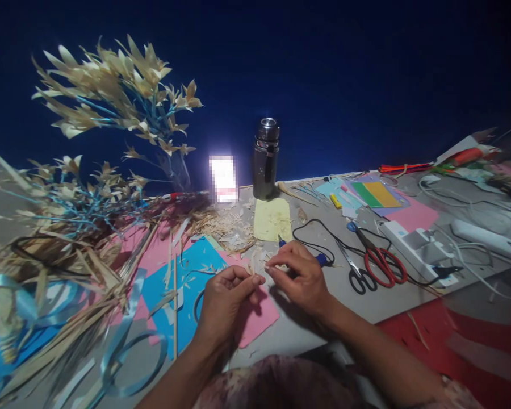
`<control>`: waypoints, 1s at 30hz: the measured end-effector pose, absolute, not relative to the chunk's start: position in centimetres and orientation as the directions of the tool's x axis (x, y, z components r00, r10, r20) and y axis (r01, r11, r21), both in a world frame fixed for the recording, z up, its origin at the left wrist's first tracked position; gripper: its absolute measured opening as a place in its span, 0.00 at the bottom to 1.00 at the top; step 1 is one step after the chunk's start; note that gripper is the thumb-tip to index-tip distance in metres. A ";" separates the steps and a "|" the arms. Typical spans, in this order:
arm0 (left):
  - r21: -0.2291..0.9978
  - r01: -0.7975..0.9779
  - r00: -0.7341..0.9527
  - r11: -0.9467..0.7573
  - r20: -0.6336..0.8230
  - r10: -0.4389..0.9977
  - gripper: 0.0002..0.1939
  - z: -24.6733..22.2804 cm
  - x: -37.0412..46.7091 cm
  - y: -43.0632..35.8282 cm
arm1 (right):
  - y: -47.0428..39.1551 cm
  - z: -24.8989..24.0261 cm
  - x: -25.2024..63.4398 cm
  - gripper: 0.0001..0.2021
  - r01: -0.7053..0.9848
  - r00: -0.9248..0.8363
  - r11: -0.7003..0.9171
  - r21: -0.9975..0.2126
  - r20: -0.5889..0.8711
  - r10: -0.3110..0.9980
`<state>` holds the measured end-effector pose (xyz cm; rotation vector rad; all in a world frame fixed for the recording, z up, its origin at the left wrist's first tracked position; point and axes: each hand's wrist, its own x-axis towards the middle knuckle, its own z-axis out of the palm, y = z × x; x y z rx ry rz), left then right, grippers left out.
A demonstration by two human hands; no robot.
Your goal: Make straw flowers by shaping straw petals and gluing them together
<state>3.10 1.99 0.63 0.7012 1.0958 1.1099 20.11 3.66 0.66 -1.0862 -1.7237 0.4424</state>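
L side: light-blue ribbon (123, 341), looped, lying at the near L edge of table (349, 318); dried leaf strips (74, 326), long, loosely heaped beside it. Behind: lg. bunch of pale dried flowers (106, 79) w/ blue stems, upright, spreading over the table's far L; smaller pale blooms (70, 165), also on blue stems, lower down.

L-ctr.: pink sheet (262, 321) & blue sheet (187, 284), partly overlapping, w/ scraps scattered on top; thin stick (175, 307) lying lengthwise over the blue.

Ctr.: L hand (230, 295), thumb & index closed together, gripping pale piece (252, 271), sm., thin, above the pink sheet; exact shape too sm. to tell. Bright screen-like item (223, 179), blurred out, upright at far edge; pale shavings (225, 227) strewn in front of it. Dk. metal flask (266, 162), lidded, upright, just behind yellow sheet (272, 218).

R of ctr.: R hand (300, 278), thumb & index brought nearly together, tips near the piece; cannot tell if they grip anything.

R side: blue-handled tool (321, 259) w/ dk. cord; black-handled scissors (360, 278), then red-handled scissors (381, 264), side by side; multicol. sheets (375, 194) behind. Far R: white power strip (421, 250), plugs in, white cables (464, 247) about it.
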 end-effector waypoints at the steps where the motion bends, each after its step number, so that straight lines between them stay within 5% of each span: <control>1: 0.872 -0.354 0.073 0.340 -0.336 0.939 0.12 0.5 3.2 2.0 | 3.7 0.7 20.0 0.05 0.325 -0.028 0.423 -0.846 0.438 0.898; 4: 0.849 -0.368 0.125 0.379 -0.359 0.925 0.12 0.2 3.4 2.0 | 3.8 0.3 19.5 0.07 -0.028 0.000 0.100 -0.995 0.100 0.995; 8: 0.822 -0.345 0.176 0.452 -0.416 0.892 0.11 0.0 3.6 2.0 | 3.6 -0.4 19.0 0.10 -0.189 -0.019 -0.039 -0.981 -0.036 0.999; 30: 0.832 -0.366 0.159 0.418 -0.386 0.909 0.12 0.3 3.7 1.6 | 2.9 -0.3 18.2 0.04 0.129 0.093 0.192 -0.973 0.204 0.974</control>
